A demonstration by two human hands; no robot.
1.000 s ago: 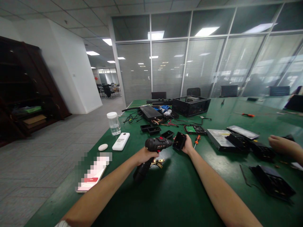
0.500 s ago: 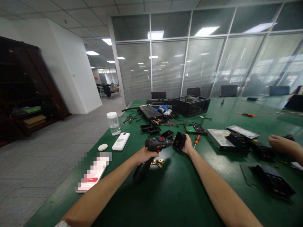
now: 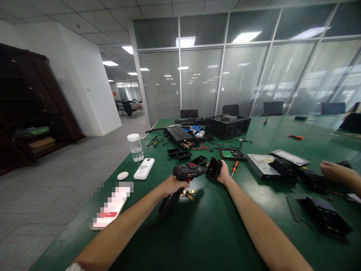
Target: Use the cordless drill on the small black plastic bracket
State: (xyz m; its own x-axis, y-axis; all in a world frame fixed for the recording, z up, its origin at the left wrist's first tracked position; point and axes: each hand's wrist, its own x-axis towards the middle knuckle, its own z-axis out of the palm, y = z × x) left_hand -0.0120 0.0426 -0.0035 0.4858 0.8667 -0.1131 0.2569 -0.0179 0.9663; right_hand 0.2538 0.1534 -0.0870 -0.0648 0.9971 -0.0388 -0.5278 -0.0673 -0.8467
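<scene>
My left hand [image 3: 172,185] is wrapped round the grip of a black cordless drill [image 3: 186,171], its chuck pointing right. My right hand [image 3: 223,173] holds a small open black box [image 3: 213,168], tilted with its hollow side toward the drill. The bit reaches to the box's left side; whether it touches a screw is too small to tell. Behind and below the drill grip lies a little heap of brass-coloured metal pieces [image 3: 190,195] on the green table [image 3: 208,237]. More black boxes [image 3: 183,155] like the held one lie just beyond the drill.
An orange screwdriver [image 3: 235,168] lies right of my right hand. Beyond are a hard drive [image 3: 231,154], cables and a black metal case [image 3: 228,125]. At left stand a lidded jar [image 3: 135,148], a white device [image 3: 144,169] and a phone [image 3: 113,207]. Another person's hand [image 3: 335,171] is at right.
</scene>
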